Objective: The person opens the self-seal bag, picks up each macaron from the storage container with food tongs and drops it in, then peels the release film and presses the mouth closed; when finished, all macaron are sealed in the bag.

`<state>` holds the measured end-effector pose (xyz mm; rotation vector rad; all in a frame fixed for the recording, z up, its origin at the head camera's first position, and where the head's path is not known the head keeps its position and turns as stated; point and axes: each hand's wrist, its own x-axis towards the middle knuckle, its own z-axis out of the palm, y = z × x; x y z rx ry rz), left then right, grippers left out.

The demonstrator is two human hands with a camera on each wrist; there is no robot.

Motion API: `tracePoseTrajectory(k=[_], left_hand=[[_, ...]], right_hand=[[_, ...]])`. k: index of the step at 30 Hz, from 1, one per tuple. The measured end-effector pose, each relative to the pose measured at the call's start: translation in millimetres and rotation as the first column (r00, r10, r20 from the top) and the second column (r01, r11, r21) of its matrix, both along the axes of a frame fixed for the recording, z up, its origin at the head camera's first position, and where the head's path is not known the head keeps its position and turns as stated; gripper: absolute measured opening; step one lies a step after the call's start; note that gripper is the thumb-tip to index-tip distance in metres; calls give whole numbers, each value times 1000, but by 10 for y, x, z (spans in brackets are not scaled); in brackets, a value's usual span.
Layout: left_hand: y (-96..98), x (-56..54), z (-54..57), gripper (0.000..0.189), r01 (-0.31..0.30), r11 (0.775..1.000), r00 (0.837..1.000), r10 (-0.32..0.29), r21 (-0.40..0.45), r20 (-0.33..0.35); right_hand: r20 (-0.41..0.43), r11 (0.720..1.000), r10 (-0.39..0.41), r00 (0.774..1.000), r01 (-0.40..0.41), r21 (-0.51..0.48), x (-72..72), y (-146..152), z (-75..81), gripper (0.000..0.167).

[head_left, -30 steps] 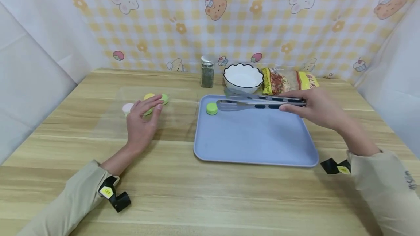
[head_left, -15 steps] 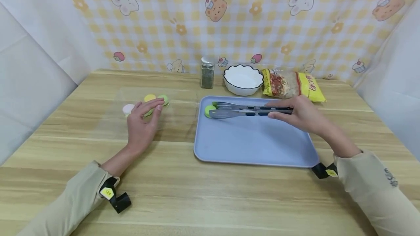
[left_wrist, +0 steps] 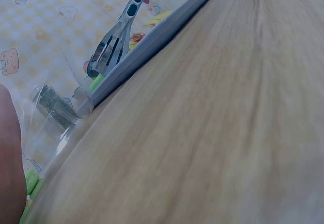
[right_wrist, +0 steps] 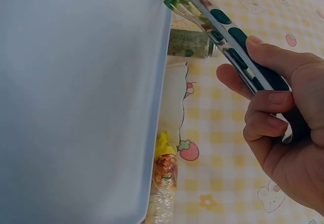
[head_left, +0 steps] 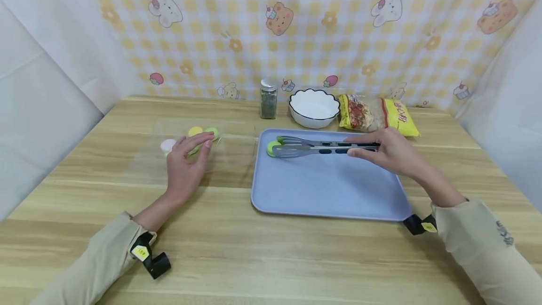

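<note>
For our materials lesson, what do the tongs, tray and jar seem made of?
Tongs: apparently shiny metal, by bright reflections; dark grip inserts perhaps rubber. Tray: probably matte plastic, smooth even blue. Jar: clear glass or plastic; its contents show through.

Just beyond the right-hand grip (head_left: 391,152) lies a yellow-ended, partly see-through bag (head_left: 374,113). Left of the grip, also beyond it, I see a white scalloped bowl (head_left: 314,103) with a dark rim, then an upright jar (head_left: 268,104); behind everything hangs a yellow-checked curtain (head_left: 305,55).
</note>
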<state>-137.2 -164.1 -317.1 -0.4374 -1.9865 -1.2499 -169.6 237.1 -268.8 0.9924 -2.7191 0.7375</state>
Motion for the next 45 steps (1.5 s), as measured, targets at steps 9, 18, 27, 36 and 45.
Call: tracePoseTrajectory(k=[9, 18, 27, 36, 45], left_hand=[[0, -55, -23, 15, 29, 1000, 999, -29, -11, -15], [-5, -54, -3, 15, 15, 1000, 1000, -16, -5, -9], [-129, -221, -204, 16, 8, 1000, 1000, -8, -11, -17], [-165, -237, -251, 16, -2, 1000, 1000, 1, -7, -7], [-168, -250, -271, 17, -2, 1000, 1000, 2, -3, -19]], right_hand=[[-16, 999, -44, 999, 44, -32, 42, 89, 62, 29], [-17, 996, -82, 996, 82, -30, 35, 70, 136, 30], [33, 998, -47, 998, 48, -44, -5, -238, 208, 31], [-5, 998, 56, 998, -56, -4, -178, -692, 174, 32], [-20, 988, 156, 988, -156, -15, -254, -1001, 98, 30]])
